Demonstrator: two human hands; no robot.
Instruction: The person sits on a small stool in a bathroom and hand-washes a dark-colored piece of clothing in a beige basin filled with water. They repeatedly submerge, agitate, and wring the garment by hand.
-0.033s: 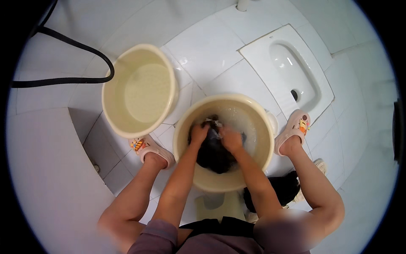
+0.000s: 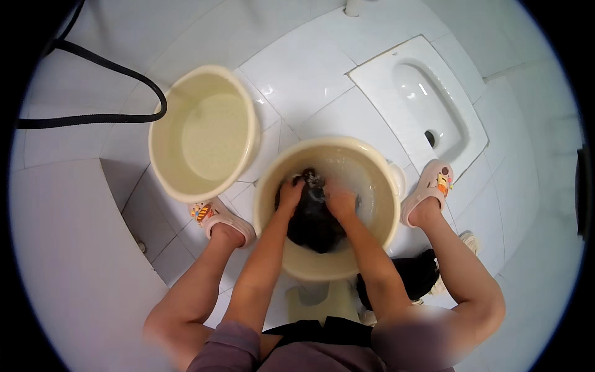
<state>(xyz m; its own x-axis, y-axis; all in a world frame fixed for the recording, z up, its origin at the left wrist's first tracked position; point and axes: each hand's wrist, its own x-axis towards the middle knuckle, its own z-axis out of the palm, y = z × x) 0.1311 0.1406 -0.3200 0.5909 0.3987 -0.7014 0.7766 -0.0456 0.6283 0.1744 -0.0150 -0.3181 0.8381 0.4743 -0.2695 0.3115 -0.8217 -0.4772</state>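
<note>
The person has two hands, left hand (image 2: 290, 195) and right hand (image 2: 340, 199). Of two dark bundles, a wet bundle (image 2: 313, 224) meets the fingers, a floor bundle (image 2: 418, 273) lies behind, rightward. Two basins: near basin (image 2: 338, 271) around the fingers, far basin (image 2: 253, 127) leftward. Two clogs, left clog (image 2: 215, 214) and right clog (image 2: 426, 188), flank them.

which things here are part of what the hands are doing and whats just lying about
In use:
left hand and right hand
dark wet cloth under them
cream basin around it
sudsy water

Seemingly just lying about:
second cream basin, untouched
black hose
black bundle, lower right
</note>
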